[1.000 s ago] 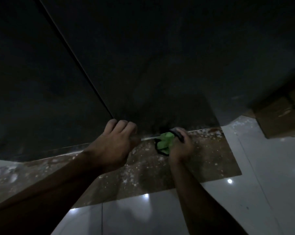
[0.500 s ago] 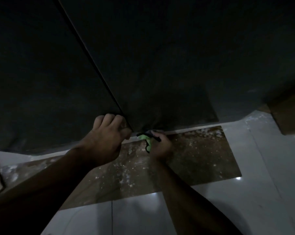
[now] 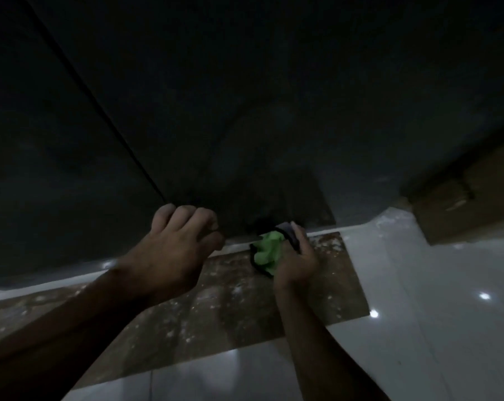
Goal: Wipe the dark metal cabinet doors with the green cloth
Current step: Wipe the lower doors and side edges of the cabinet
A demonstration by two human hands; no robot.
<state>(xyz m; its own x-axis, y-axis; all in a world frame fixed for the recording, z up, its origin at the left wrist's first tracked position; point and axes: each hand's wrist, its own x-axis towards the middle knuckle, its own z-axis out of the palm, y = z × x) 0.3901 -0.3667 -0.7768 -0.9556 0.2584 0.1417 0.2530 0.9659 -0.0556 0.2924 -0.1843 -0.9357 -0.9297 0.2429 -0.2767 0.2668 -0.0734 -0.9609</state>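
Two dark metal cabinet doors fill the upper view, the left door (image 3: 51,157) and the right door (image 3: 274,111), split by a thin slanted seam. My left hand (image 3: 175,247) has its fingers curled against the bottom edge where the seam ends. My right hand (image 3: 295,256) grips the bunched green cloth (image 3: 268,250), which has a dark trim, at the bottom edge of the right door, just above the floor. Whether the cloth touches the door is hard to tell in the dim light.
Below the doors lies a brown speckled floor slab (image 3: 230,308) dusted with white bits, bordered by glossy white tiles (image 3: 433,314) with light glints. A brown cardboard box (image 3: 470,206) stands at the right, next to the cabinet.
My right hand with the cloth has slid back to the right along the door's bottom edge, away from my left hand. More of the green cloth shows. The view shifted too.
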